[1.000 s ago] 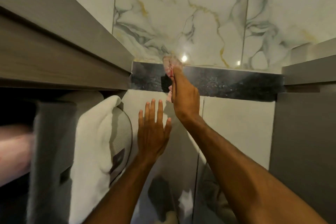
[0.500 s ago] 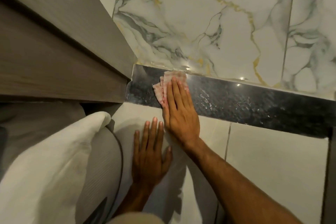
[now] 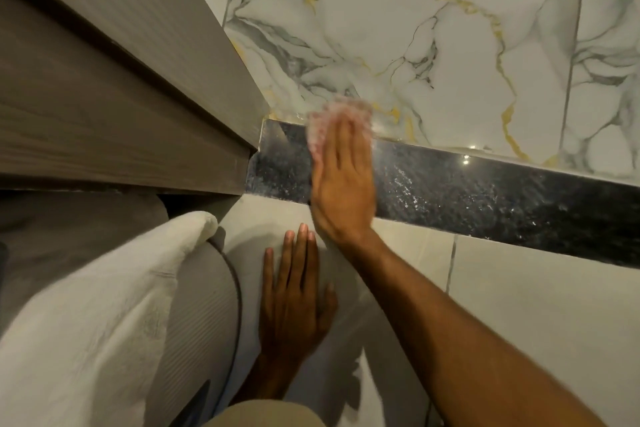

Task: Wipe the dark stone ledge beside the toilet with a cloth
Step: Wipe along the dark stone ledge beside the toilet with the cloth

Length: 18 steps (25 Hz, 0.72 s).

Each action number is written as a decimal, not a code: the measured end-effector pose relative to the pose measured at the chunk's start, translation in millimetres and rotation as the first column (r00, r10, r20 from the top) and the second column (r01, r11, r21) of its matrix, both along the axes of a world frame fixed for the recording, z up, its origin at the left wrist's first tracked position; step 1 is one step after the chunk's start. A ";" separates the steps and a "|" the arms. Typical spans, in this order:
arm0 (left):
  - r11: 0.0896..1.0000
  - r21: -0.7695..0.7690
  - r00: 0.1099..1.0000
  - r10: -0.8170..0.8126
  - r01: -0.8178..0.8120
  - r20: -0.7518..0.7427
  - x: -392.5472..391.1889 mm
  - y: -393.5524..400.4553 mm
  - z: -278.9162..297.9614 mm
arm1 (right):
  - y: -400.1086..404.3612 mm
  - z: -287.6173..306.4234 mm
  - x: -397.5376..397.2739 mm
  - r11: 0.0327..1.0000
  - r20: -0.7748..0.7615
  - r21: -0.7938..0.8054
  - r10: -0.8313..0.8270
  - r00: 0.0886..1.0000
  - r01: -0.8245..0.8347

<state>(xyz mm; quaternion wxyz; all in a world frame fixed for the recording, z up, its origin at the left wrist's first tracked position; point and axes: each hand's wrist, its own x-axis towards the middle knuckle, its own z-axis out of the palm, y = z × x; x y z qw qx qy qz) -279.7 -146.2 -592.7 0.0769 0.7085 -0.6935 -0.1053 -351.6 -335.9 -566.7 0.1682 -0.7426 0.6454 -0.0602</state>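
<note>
My right hand lies flat, fingers together, pressing the pink cloth onto the dark ledge. My left hand rests spread on the pale tile below.

Black speckled ledge; pink cloth; white gold-veined wall tiles.

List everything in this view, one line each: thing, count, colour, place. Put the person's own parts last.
stone ledge: one, dark speckled, running across the wall from the cabinet corner to the right edge.
cloth: one, pink, blurred, flat on the ledge's left part under the right hand.
marble wall tiles: several, white with grey and gold veins, above the ledge.
plain tiles: several, off-white, below the ledge.
wood panel: one, grey-brown, upper left.
towel: one, white, lower left.
right hand: one, flat on the cloth.
left hand: one, flat on the plain tile below the ledge.
</note>
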 end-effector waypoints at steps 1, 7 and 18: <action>0.999 -0.016 1.000 0.030 -0.030 -0.008 0.3 0.2 -0.9 | -9.6 -1.6 14.2 0.994 -0.014 -0.014 0.108 0.994 -0.108; 0.991 -0.004 0.991 0.131 -0.131 0.025 -0.8 1.8 4.5 | 42.6 -2.0 -55.4 0.857 -0.035 -0.099 0.505 0.862 -0.506; 0.990 0.024 0.989 0.134 -0.136 0.065 0.6 2.3 3.5 | 62.1 1.4 -67.0 0.927 -0.021 -0.086 0.366 0.931 -0.366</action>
